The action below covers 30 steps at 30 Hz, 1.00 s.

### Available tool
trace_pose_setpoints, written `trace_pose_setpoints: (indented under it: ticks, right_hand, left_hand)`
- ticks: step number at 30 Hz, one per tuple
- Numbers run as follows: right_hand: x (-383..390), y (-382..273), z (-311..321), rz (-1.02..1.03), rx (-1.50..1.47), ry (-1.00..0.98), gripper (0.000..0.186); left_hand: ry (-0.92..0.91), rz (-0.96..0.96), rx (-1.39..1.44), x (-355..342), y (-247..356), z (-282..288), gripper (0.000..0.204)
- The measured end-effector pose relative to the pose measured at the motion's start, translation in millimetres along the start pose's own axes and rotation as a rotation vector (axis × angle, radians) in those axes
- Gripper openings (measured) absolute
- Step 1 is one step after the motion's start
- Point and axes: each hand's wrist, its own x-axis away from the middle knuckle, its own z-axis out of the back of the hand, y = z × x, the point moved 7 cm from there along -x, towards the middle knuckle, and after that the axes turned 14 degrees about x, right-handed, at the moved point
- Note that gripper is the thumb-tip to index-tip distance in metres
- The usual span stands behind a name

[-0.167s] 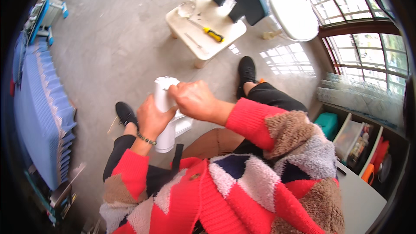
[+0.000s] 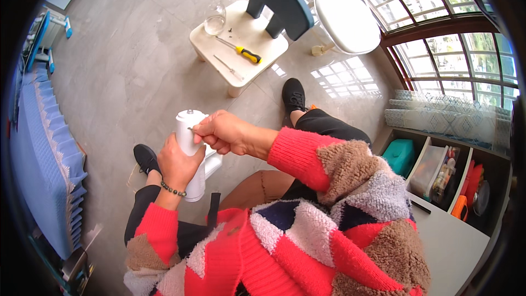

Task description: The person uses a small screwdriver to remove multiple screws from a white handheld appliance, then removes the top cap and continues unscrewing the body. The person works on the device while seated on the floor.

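My left hand point(image 2: 179, 161) is wrapped round a white cylindrical appliance point(image 2: 187, 131), held upright in front of my lap. A round cap with a small grey knob tops the cylinder, and a white part juts out on its right side. My right hand point(image 2: 226, 132) is closed in a pinch against the upper right side of the cylinder. A tiny dark tip shows at its fingertips, too small to name. On the low cream chair point(image 2: 200, 37) ahead lie a yellow and black screwdriver point(image 2: 249, 55), a thin slender rod point(image 2: 226, 66) and a few dark specks.
A clear glass vessel point(image 2: 215, 24) stands on the chair's left corner. Behind it is a white-seated clear chair point(image 2: 348, 24) near the windows. An open drawer unit point(image 2: 419, 148) with a teal case point(image 2: 399, 155) is at right. A blue-covered bed point(image 2: 44, 170) lies left.
The whole view has shifted, so the chair appears lower and farther left. My right hand's fingers now show a pinch at the cylinder's side; my left hand keeps its hold.
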Motion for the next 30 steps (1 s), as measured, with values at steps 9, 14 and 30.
trace_pose_setpoints:
  ticks: [9, 14, 30]
  right_hand:
    - [5.5, -46.2, 15.5, 0.490, 0.749, 0.600, 0.037]
    - [25.0, -53.0, -13.2, 0.790, 1.576, 0.782, 0.027]
    - [-5.7, -11.7, 1.4, 0.112, 0.043, 0.038, 0.030]
  left_hand:
    - [-0.082, 0.084, -0.055, -20.0, -1.3, 5.1, 0.050]
    - [-0.087, 0.153, -0.022, -25.5, -8.6, 11.7, 0.050]
    - [0.147, -0.044, -0.108, -17.0, 5.4, 26.3, 0.048]
